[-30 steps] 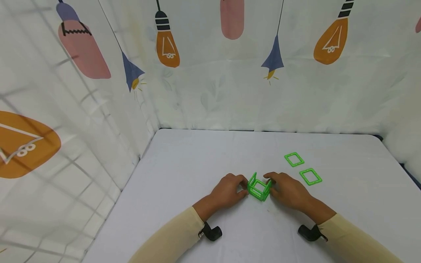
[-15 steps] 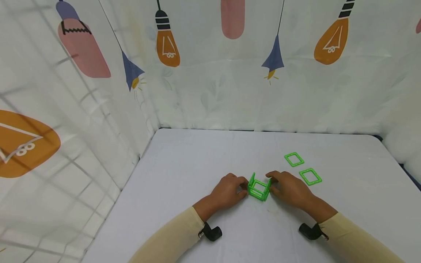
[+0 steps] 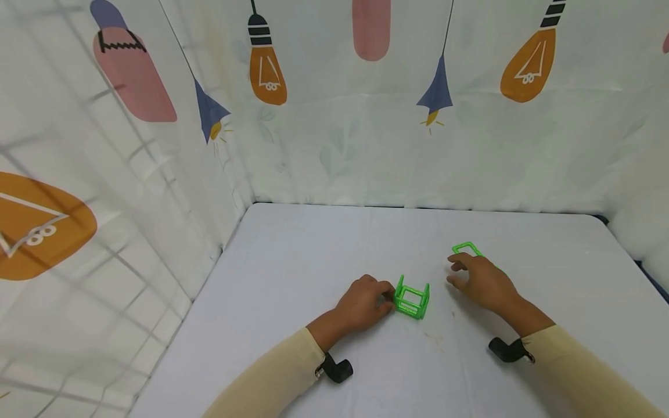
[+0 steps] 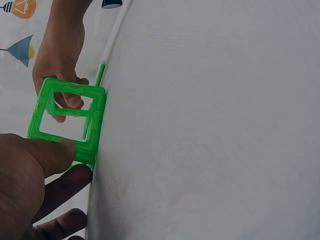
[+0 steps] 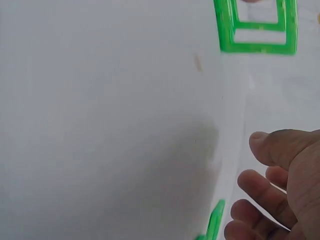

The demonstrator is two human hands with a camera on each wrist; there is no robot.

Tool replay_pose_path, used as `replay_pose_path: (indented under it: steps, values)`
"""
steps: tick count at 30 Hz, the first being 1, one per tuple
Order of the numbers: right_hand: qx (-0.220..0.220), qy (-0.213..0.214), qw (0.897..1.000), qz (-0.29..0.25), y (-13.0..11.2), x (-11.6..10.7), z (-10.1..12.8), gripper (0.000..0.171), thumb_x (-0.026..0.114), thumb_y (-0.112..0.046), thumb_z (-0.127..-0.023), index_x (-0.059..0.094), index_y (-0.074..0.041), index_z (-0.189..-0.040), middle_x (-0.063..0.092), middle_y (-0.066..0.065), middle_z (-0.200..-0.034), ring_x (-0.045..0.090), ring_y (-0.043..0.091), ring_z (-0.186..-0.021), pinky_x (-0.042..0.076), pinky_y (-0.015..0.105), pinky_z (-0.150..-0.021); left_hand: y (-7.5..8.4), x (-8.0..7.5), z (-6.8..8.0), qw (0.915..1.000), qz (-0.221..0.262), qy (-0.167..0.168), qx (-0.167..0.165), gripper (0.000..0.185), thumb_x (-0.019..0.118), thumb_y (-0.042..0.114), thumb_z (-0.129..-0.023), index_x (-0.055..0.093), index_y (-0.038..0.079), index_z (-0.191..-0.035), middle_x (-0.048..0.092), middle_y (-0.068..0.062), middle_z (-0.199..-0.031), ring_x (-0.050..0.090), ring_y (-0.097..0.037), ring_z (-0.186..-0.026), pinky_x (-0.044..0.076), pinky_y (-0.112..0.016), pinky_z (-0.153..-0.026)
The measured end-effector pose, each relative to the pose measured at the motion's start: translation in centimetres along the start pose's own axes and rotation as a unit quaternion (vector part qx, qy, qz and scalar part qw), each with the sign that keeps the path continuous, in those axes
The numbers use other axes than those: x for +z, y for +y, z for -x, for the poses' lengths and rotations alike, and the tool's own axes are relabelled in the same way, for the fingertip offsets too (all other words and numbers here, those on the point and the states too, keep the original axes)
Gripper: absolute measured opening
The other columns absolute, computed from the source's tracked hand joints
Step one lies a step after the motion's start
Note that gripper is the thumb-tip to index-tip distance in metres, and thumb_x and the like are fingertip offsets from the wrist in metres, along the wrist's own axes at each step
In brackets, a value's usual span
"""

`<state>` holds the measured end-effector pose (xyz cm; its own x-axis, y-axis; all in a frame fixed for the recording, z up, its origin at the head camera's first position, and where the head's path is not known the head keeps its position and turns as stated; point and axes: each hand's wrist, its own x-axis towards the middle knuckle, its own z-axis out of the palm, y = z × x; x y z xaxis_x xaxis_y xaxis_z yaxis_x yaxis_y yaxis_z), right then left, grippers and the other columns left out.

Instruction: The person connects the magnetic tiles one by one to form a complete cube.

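My left hand (image 3: 360, 305) holds the left side of a small structure of green square magnetic frame tiles (image 3: 410, 304) on the table. In the left wrist view the thumb lies on the near tile (image 4: 98, 125), with the fingers below its lower edge. The structure has a flat base and upright sides. Holding nothing, my right hand (image 3: 486, 284) is to its right, thumb and fingers apart, over two loose tiles. The far loose tile (image 3: 462, 245) partly shows past the fingertips; the nearer one is mostly hidden under the hand. A green tile edge (image 5: 215, 220) shows below the right fingers.
A white table (image 3: 313, 249) lies under everything. Behind it and along the left hangs a pale cloth (image 3: 334, 157) printed with lamps and bulbs. Each wrist wears a black camera mount (image 3: 337, 370).
My right hand has let go of the structure's right side and moved right and away, over the loose tiles. The left hand has stayed at the structure's left side.
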<state>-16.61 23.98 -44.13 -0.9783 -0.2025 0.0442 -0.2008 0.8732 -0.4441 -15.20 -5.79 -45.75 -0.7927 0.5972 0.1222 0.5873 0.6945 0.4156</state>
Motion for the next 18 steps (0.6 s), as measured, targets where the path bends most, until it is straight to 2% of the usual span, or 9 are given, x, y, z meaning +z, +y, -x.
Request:
replay_pose_path:
  steps: [9,18]
  values:
    - [0.038,0.013,0.999,0.004,2.4,-1.1,-1.1,0.056,0.07,-0.028,-0.098,0.052,0.003,-0.142,0.066,0.024,-0.126,0.053,0.049,-0.122,0.049,0.06,-0.087,0.1,-0.2,0.0,1.0,-0.001,-0.003,0.002,0.016,0.076,0.024,-0.096,0.073,0.02,-0.111,0.072,0.013,-0.103,0.059,-0.012,-0.104,0.047,-0.028,-0.092]
    - [0.064,0.023,0.997,0.021,3.9,-1.3,-2.0,0.066,0.068,-0.035,-0.098,0.046,0.005,-0.145,0.061,0.027,-0.133,0.053,0.05,-0.121,0.05,0.059,-0.083,-0.2,0.1,0.0,1.0,-0.004,-0.002,0.0,0.016,0.076,0.025,-0.096,0.073,0.021,-0.111,0.072,0.014,-0.103,0.059,-0.011,-0.105,0.047,-0.028,-0.092]
